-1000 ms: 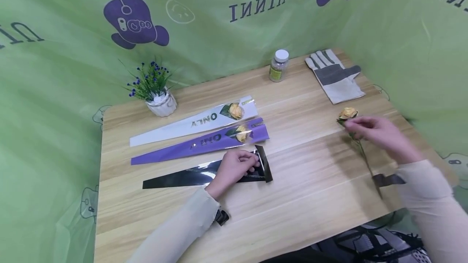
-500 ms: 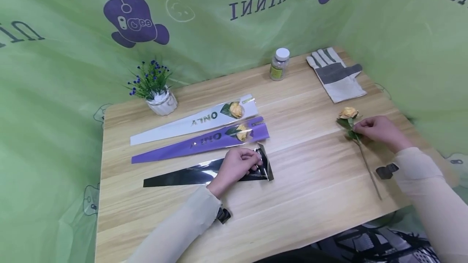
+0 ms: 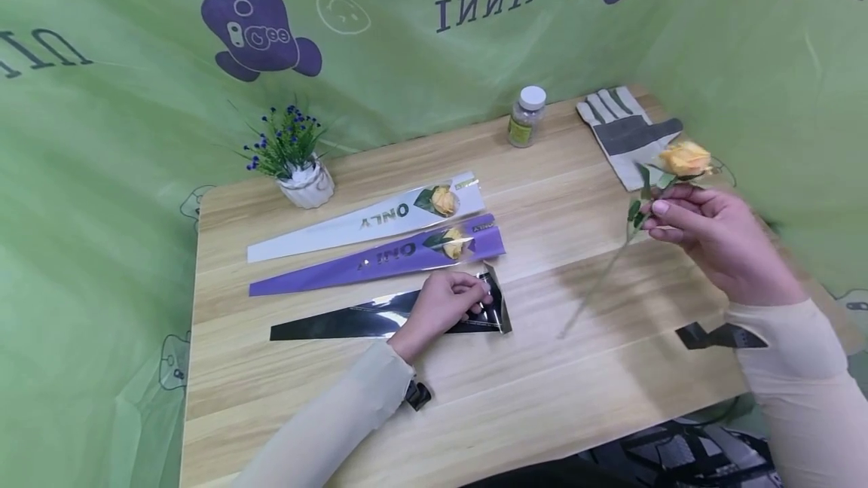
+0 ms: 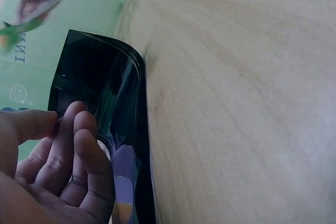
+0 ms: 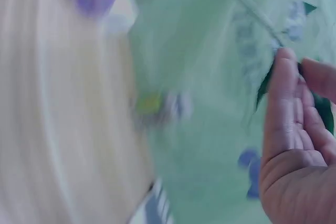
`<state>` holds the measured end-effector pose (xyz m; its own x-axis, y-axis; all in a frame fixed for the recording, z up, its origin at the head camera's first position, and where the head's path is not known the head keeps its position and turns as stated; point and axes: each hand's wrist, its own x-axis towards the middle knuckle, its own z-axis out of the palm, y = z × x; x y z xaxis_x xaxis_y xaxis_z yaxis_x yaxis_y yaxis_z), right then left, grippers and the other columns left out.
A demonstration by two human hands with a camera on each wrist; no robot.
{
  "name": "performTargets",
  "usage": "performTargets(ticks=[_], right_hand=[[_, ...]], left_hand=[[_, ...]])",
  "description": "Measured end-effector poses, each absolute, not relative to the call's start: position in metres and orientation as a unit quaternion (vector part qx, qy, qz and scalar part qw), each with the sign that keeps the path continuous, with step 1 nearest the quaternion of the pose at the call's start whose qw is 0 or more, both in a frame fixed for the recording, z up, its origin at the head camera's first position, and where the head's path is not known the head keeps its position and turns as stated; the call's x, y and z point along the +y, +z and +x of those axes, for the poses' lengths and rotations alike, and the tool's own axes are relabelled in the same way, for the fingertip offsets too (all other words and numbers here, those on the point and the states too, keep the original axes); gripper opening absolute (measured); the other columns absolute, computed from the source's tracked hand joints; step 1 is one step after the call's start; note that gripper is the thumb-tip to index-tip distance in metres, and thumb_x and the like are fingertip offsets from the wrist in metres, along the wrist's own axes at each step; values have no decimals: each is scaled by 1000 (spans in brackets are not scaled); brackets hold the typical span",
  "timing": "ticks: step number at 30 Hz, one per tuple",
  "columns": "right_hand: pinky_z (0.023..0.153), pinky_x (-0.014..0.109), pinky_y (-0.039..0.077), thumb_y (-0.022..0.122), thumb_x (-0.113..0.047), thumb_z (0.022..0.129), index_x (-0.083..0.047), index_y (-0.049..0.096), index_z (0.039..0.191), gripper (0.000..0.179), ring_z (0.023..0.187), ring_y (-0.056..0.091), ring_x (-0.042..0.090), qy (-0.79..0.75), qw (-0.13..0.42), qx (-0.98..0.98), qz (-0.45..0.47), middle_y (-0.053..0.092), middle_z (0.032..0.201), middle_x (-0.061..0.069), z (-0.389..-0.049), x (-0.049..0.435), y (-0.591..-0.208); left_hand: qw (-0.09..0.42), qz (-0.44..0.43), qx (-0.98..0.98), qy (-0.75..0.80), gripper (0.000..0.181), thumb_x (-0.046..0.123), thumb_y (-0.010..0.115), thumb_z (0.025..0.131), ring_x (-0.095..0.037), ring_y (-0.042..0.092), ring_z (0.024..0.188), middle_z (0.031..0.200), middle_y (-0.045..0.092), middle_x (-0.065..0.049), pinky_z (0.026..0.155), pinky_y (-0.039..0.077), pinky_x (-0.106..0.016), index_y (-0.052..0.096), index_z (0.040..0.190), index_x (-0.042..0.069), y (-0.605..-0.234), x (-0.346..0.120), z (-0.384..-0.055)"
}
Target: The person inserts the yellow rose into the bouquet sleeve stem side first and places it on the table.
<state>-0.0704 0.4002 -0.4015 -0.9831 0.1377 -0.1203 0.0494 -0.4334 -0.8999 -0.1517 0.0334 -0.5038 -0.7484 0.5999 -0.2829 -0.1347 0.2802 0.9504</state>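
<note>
My left hand point(image 3: 444, 303) pinches the upper film of a black flower sleeve point(image 3: 319, 326) near its wide end. In the left wrist view the mouth of this sleeve gapes, thumb and forefinger point(image 4: 58, 121) at its edge. My right hand point(image 3: 732, 247) holds a yellow-orange artificial rose point(image 3: 686, 159) by its leafy stem just below the bloom, above the table's right side. The thin stem slants down to the left, blurred toward its tip. Behind the black sleeve lie a purple sleeve point(image 3: 319, 276) and a white sleeve point(image 3: 305, 242), each with a rose inside.
A white pot point(image 3: 307, 187) of blue flowers stands at the back left of the wooden table point(image 3: 529, 398). Farther right are a white-capped jar point(image 3: 525, 120) and a grey-and-white work glove point(image 3: 624, 134). Green printed cloth point(image 3: 407, 74) hangs behind.
My right hand has raised the rose off the table and turned it, its stem now swinging to the left. The left hand stays at the black sleeve's wide end.
</note>
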Motion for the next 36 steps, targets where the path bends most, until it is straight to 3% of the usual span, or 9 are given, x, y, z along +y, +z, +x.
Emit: performTargets(ticks=[5,14,30,36], right_hand=[[73,35,61,51,21,96,16,62,108,17,80,74,31,867,117,-483,-29,71,96,25,-71,351,-391],[70,33,61,74,15,84,19,60,117,36,73,73,26,736,272,-612,-97,70,92,23,-60,322,-401],[73,36,60,77,12,84,23,61,104,28,74,73,30,746,297,-579,-140,70,88,27,-58,308,-446],[71,36,61,75,12,85,23,60,104,27,73,74,29,761,292,-560,-148,70,87,26,-60,302,-461]], left_hand=[[325,156,715,599,16,14,69,98,-17,70,70,86,76,-5,61,59,-29,77,101,1,-502,36,-151],[342,134,697,616,14,8,67,98,-17,69,70,87,76,-9,65,61,-30,75,100,-3,-502,38,-150],[341,138,699,613,13,9,69,96,-22,73,72,83,76,-5,68,62,-32,76,99,-1,-502,41,-151],[362,109,673,636,13,5,69,95,-21,73,72,84,75,-11,70,62,-33,76,100,-4,-497,41,-151]])
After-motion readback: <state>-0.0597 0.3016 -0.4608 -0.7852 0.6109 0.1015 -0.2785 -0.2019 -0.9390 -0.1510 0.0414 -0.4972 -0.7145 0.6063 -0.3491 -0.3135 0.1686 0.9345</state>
